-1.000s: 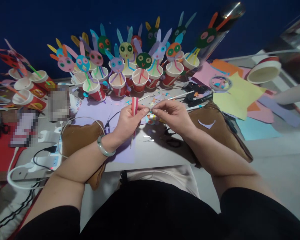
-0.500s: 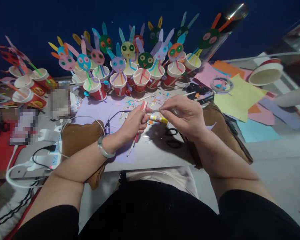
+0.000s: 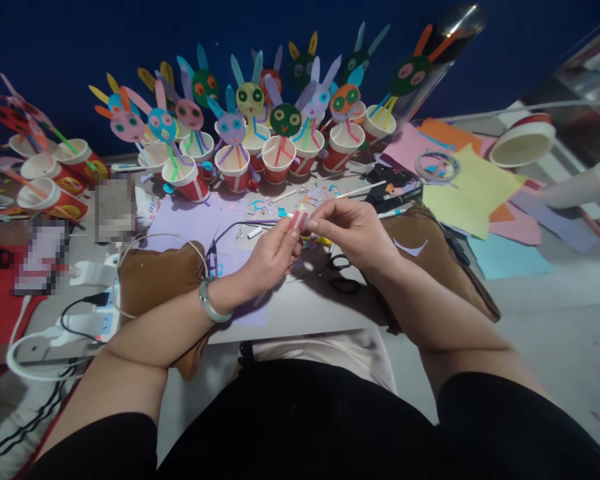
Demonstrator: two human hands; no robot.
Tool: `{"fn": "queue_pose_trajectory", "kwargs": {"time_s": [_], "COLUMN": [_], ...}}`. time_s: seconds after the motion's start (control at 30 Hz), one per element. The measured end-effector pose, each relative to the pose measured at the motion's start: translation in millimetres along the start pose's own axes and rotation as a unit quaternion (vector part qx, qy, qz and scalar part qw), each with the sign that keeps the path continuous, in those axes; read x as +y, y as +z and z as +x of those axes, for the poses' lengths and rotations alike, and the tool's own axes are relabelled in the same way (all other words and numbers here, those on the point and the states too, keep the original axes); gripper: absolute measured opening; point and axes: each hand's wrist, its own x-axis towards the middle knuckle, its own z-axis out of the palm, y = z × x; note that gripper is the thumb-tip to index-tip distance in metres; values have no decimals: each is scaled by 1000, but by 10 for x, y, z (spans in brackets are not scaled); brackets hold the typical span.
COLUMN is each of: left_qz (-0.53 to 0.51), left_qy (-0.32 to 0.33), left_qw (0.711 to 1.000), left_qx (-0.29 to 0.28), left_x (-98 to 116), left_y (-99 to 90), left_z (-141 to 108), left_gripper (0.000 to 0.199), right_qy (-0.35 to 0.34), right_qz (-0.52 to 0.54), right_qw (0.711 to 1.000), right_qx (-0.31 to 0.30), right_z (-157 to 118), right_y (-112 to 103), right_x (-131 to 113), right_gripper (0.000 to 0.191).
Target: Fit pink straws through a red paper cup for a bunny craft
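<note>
My left hand (image 3: 275, 253) is closed on a small red-and-white strip (image 3: 297, 219), which stands up between thumb and forefinger. My right hand (image 3: 350, 230) pinches at the strip's right edge, its fingertips meeting those of the left. Whether anything thin is also in the right fingers is too small to tell. Beneath the hands lies a yellow glue tube (image 3: 324, 241), partly covered. Black-handled scissors (image 3: 344, 286) rest on the table below my right hand. Purple paper (image 3: 187, 217) and small cut scraps (image 3: 313, 200) lie just beyond.
Several red paper cups (image 3: 233, 170) with rabbit-faced paper figures line the back. Coloured paper sheets (image 3: 465, 193) lie at right. Brown cushions (image 3: 163, 283) sit under both forearms. A power strip (image 3: 105, 323) with white cables and a phone (image 3: 41, 257) are at left.
My right hand has moved left and slightly down, so its fingertips now meet the strip. My left hand has shifted a little right with the strip, which now tilts more to the right.
</note>
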Motion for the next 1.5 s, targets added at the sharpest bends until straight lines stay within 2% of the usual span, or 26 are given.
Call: {"fn": "queue_pose_trajectory", "kwargs": {"time_s": [0.3, 0.6, 0.83, 1.17, 1.3, 1.5], "left_qz": [41, 131, 145, 180, 171, 100], "left_qy": [3, 59, 65, 108, 101, 48], "left_qw": [999, 990, 987, 978, 980, 994], "left_qx": [-10, 14, 21, 17, 25, 21], "left_x": [-40, 6, 2, 40, 13, -20], "left_y": [-8, -5, -9, -1, 6, 9], "left_z": [5, -28, -24, -36, -48, -53], "left_gripper": [31, 27, 26, 24, 25, 35], "right_qy": [-17, -8, 0, 0, 4, -5], "right_qz": [-28, -44, -50, -40, -46, -48], "right_qw": [999, 999, 999, 999, 999, 999], "right_qx": [-2, 3, -1, -5, -1, 1], "right_z": [-1, 24, 30, 37, 35, 22], "right_y": [-2, 16, 24, 36, 58, 78], "right_x": [-31, 21, 14, 41, 57, 21], "right_gripper": [48, 51, 50, 51, 53, 54]}}
